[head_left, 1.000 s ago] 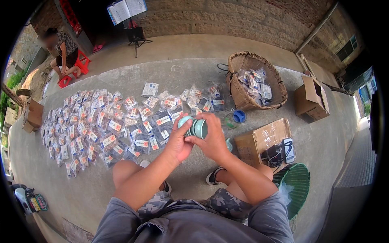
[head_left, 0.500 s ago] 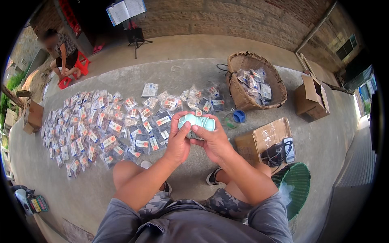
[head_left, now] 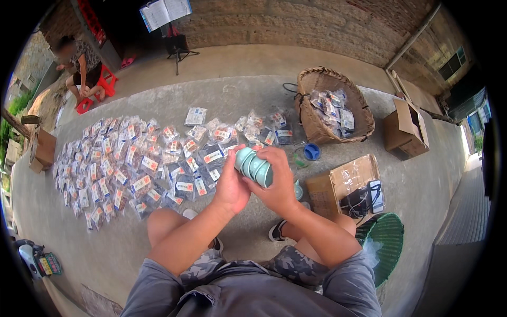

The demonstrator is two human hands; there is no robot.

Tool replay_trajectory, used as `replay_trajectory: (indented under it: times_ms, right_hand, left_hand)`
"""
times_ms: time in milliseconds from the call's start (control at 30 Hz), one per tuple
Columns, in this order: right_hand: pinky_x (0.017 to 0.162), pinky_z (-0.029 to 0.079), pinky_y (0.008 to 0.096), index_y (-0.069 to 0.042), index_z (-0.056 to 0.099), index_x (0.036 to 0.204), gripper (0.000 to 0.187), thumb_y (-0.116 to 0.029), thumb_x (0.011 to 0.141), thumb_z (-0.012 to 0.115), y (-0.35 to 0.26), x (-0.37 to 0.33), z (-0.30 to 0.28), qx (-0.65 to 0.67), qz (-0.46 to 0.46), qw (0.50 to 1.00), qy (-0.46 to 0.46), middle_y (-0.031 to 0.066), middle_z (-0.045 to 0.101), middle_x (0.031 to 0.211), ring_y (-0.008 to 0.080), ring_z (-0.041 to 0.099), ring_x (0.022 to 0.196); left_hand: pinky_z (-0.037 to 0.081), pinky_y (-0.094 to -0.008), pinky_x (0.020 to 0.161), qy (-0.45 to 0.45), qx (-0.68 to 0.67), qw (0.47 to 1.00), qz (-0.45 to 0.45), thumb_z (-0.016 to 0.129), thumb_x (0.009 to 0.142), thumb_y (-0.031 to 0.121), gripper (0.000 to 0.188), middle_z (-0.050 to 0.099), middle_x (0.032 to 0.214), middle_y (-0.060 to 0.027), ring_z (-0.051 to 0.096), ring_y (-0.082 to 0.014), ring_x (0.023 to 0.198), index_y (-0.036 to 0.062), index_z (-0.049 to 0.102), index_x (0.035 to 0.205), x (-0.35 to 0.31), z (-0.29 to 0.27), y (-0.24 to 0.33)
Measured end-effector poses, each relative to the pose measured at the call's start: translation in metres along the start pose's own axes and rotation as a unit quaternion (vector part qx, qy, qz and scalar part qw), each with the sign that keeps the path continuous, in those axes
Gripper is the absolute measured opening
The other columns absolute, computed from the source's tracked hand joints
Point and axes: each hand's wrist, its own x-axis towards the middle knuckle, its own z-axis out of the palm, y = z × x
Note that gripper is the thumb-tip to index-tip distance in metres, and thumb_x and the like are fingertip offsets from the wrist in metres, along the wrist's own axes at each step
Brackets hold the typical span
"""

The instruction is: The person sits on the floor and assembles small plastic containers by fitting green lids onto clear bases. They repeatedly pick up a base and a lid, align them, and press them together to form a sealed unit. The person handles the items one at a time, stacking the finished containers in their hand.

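Note:
A stack of small pale green cups, nested one in another and tilted, is held between my two hands above the ground. My right hand wraps around its right side, with the thumb along the lower edge. On the other side my left hand cups the stack's left end, its fingers partly hidden behind it. Just right of my right hand, a small pale green lidded piece shows low by the cardboard box. Many clear packets with labels cover the ground to the left and ahead.
A wicker basket holds more packets. Nearby are a blue round lid, a taped cardboard box with a phone on it, a green basket and an open box. A person sits far left.
The pale green pieces between my hands have turned, and the nested cups now show on their side. My right hand has shifted its grip. The lidded piece by the box has come into view.

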Motion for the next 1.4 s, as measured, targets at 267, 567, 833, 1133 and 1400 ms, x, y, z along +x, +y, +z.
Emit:
replay_trajectory:
  times_ms: [267,567,833,1133,1400]
  right_hand:
    - [0.093,0.054,0.0452,-0.020,0.066,0.125,0.071,-0.002,0.059,0.083,0.005,0.002,-0.009,-0.099,-0.213,0.963,-0.131,0.0082,0.061,0.140,0.0328,0.063,0.126]
    - [0.094,0.054,0.0476,-0.010,0.060,0.128,0.069,-0.015,0.066,0.092,-0.003,0.006,-0.013,-0.104,-0.068,0.982,-0.142,0.0124,0.057,0.130,0.0395,0.060,0.116]
    - [0.097,0.051,0.0476,-0.002,0.055,0.129,0.067,-0.036,0.083,0.089,0.008,0.006,-0.015,-0.025,0.084,0.993,-0.079,0.0191,0.060,0.123,0.0385,0.061,0.114]
    - [0.066,0.060,0.0328,-0.003,0.048,0.131,0.053,-0.041,0.102,0.071,0.026,-0.008,-0.001,0.183,0.339,0.921,-0.059,0.0178,0.063,0.124,0.0200,0.067,0.097]
    - [0.108,0.045,0.0453,-0.004,0.051,0.136,0.066,-0.033,0.088,0.085,-0.001,-0.006,0.001,0.028,0.071,0.994,-0.080,0.0212,0.059,0.133,0.0391,0.057,0.126]
  left_hand:
    - [0.050,-0.0457,0.110,-0.014,-0.133,0.977,-0.168,0.053,0.103,0.065,0.057,0.066,0.128,-0.0070,0.064,-0.0258,0.122,0.0149,0.062,0.129,-0.007,-0.006,0.010]
    - [0.056,-0.0415,0.103,0.024,0.021,0.998,-0.046,0.077,0.097,0.040,0.048,0.065,0.132,-0.0066,0.065,-0.0217,0.122,0.0152,0.057,0.133,0.002,-0.017,0.002]
    - [0.054,-0.0428,0.103,0.026,0.002,0.999,-0.027,0.078,0.094,0.014,0.054,0.062,0.130,-0.0050,0.062,-0.0216,0.122,0.0187,0.050,0.140,0.003,-0.010,-0.005]
    - [0.050,-0.0507,0.102,0.016,0.030,0.999,0.022,0.081,0.093,0.013,0.067,0.059,0.132,-0.0071,0.057,-0.0246,0.125,0.0220,0.038,0.144,-0.002,-0.002,-0.011]
    - [0.053,-0.0463,0.106,0.041,-0.050,0.998,-0.010,0.069,0.102,0.042,0.046,0.063,0.129,-0.0064,0.063,-0.0253,0.119,0.0194,0.050,0.138,0.004,-0.012,-0.001]
